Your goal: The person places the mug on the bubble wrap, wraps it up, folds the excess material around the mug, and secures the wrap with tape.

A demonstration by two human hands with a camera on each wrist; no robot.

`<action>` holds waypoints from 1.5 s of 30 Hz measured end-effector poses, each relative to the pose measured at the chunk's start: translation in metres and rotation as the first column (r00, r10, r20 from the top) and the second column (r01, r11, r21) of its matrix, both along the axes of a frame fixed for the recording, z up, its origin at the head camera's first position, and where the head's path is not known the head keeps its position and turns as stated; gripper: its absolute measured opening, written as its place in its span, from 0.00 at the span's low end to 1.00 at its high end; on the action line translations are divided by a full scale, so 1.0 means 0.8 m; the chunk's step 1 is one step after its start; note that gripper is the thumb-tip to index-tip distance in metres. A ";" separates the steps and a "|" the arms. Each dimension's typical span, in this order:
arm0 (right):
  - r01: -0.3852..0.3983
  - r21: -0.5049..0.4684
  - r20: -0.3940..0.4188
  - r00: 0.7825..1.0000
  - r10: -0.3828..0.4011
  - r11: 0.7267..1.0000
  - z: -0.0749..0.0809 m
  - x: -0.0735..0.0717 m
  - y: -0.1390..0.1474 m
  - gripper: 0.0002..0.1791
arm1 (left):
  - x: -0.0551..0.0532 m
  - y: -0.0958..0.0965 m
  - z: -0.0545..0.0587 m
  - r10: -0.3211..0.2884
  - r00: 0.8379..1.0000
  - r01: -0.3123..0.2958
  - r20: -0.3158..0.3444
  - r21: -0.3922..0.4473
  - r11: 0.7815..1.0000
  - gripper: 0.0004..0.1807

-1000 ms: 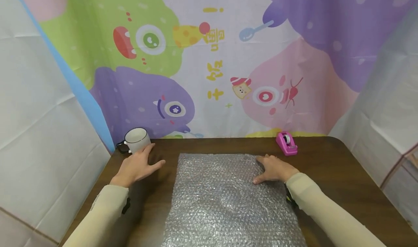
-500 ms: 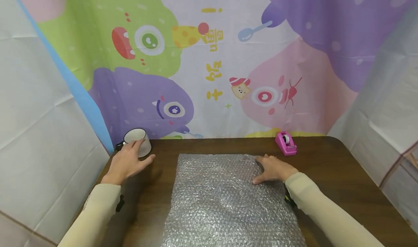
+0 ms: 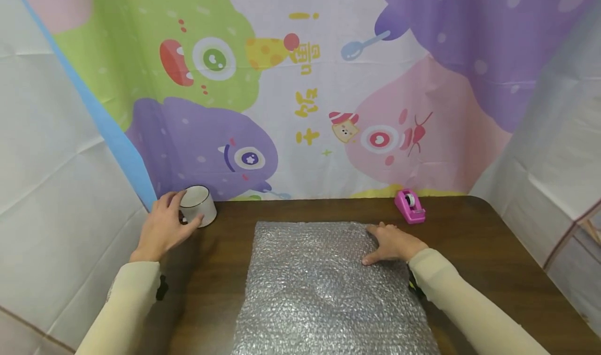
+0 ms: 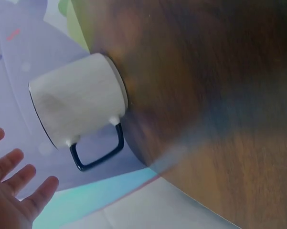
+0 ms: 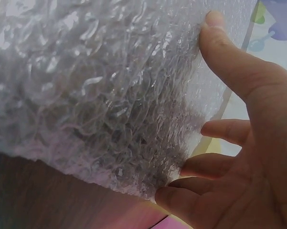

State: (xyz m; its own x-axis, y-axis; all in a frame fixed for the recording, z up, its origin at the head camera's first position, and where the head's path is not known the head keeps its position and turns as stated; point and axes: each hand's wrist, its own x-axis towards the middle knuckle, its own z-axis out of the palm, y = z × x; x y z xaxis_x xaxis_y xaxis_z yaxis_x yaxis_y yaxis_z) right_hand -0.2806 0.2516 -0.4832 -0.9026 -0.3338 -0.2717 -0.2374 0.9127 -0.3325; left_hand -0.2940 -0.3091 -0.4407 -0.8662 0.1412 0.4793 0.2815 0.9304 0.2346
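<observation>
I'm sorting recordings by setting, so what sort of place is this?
Probably a makeshift booth, seemingly indoors: a cartoon-print backdrop hangs behind a brown table, with pale creased sheets at either side.

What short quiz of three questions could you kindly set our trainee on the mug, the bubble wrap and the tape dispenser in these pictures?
1. True or false: in the head view, the pink tape dispenser sits farther right than the white mug.

2. Which thing does the right hand touch?
A) the white mug
B) the bubble wrap
C) the pink tape dispenser

3. Fill in the colour: in the left wrist view, the mug's handle is ____.

Key: 1. True. 2. B. 3. Black.
</observation>
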 end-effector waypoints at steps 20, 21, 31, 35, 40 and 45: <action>0.018 -0.013 0.014 1.000 -0.018 1.000 0.000 0.004 0.003 0.59 | -0.017 -0.011 -0.003 0.055 0.969 -0.123 0.241 0.278 0.953 0.51; 0.018 -0.016 0.016 1.000 -0.018 1.000 0.000 0.004 0.002 0.59 | -0.018 -0.012 -0.004 0.053 0.969 -0.124 0.242 0.289 0.949 0.52; 0.041 0.008 0.032 0.999 -0.041 0.999 -0.002 0.002 0.001 0.60 | -0.027 -0.019 -0.011 0.059 0.953 -0.196 0.298 0.456 0.868 0.47; 0.042 0.007 0.034 0.999 -0.042 0.999 0.001 0.002 -0.001 0.60 | -0.028 -0.026 -0.017 0.054 0.950 -0.211 0.308 0.506 0.837 0.45; 0.047 -0.004 0.041 0.998 -0.047 0.999 0.000 0.001 -0.001 0.60 | -0.029 -0.035 -0.025 0.066 0.951 -0.229 0.304 0.539 0.811 0.40; 0.051 0.002 0.048 0.998 -0.051 0.999 0.000 -0.001 -0.001 0.60 | -0.027 -0.040 -0.033 0.082 0.950 -0.236 0.301 0.521 0.820 0.35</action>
State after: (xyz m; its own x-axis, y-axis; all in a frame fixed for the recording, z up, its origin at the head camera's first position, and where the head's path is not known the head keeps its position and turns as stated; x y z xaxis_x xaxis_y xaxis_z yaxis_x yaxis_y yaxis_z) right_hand -0.2813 0.2507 -0.4835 -0.9045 -0.2871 -0.3155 -0.1738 0.9235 -0.3419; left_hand -0.3153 -0.3408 -0.4668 -0.9540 -0.2267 0.1962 0.0004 0.6534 0.7570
